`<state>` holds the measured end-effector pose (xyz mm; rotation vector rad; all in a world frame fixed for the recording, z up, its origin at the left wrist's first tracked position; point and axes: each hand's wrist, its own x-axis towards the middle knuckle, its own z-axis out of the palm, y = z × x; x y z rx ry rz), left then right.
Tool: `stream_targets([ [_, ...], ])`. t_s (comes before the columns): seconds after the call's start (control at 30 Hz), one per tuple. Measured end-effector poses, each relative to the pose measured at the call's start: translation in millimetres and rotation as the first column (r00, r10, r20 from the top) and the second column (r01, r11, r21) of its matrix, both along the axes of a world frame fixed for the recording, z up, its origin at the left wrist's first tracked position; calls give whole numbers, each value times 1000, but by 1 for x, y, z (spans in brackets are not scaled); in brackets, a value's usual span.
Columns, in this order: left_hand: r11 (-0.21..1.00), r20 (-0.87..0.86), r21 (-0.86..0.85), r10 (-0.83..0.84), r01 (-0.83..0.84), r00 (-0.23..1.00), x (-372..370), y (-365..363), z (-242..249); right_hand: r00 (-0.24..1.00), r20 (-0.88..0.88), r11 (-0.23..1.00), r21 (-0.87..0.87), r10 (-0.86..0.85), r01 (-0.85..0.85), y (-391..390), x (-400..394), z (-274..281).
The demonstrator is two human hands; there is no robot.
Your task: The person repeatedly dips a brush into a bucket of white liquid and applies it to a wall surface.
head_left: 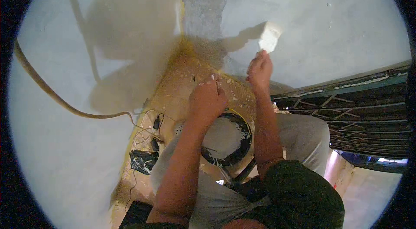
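Observation:
In the head view, my right hand (260,71) is closed around the lower end of a putty knife (269,38). Its flat, widening blade is coated in white and is raised close to the right wall (312,16), casting a shadow on it. My left hand (208,99) is closed in a fist above the floor, with white smears on the fingers; whether it holds anything is hidden. Below and between my forearms sits a round black pan (248,149), with pale grey material (223,136) inside and white smears along its rim.
A brown hose (52,94) runs down the left wall (52,155). Cables and a black adapter (144,161) lie on the splattered floor (173,77). A folding metal gate (346,120) stands at right. Bare grey plaster (206,3) runs up beside the corner.

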<state>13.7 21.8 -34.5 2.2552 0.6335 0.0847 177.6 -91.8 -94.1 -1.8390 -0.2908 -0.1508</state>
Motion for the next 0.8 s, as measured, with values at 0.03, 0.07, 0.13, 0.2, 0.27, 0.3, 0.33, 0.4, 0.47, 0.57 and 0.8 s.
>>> stream_targets([
  [0.03, 1000, -45, -17, -21, 20, 999, 0, 1, 2, 993, 105, 983, -169, -54, 72, 4, 3, -19],
  [0.07, 999, -91, -34, -42, 39, 995, 1, 1, 3, 973, 216, 933, -325, -88, 156, 5, 5, -40],
  [0.13, 999, -84, -14, -43, 42, 996, 2, 0, 0, 979, 173, 924, -348, -105, 161, 3, 9, -105],
  [0.2, 999, -84, 7, -44, 45, 995, 2, 0, -3, 985, 124, 915, -371, -123, 161, 3, 4, -142],
  [0.27, 1000, -45, 3, -22, 22, 999, 3, -1, -3, 780, -618, 925, -347, -102, -154, 3, -3, -164],
  [0.3, 1000, -53, 7, -20, 21, 998, 2, 0, -2, 775, -625, 926, -343, -99, -158, 4, -5, -174],
  [0.33, 999, -38, -12, -35, 35, 999, 2, 0, 0, 852, -522, 908, -371, -30, -196, 1, -9, -183],
  [0.4, 998, -24, -30, -53, 52, 998, 2, 2, -1, 949, -290, 862, -442, 123, -247, -1, 3, -198],
  [0.47, 998, -21, -46, -39, 38, 999, 3, 1, -1, 958, -44, 807, -528, 285, -264, -3, 7, -212],
  [0.57, 997, -85, -49, -61, 57, 995, 1, 1, -6, 792, 303, 713, -664, 531, -224, -4, 23, -224],
  [0.8, 998, -35, 18, -60, 60, 998, -2, 1, -1, 729, -675, 989, 11, 115, -146, -16, 37, -207],
])
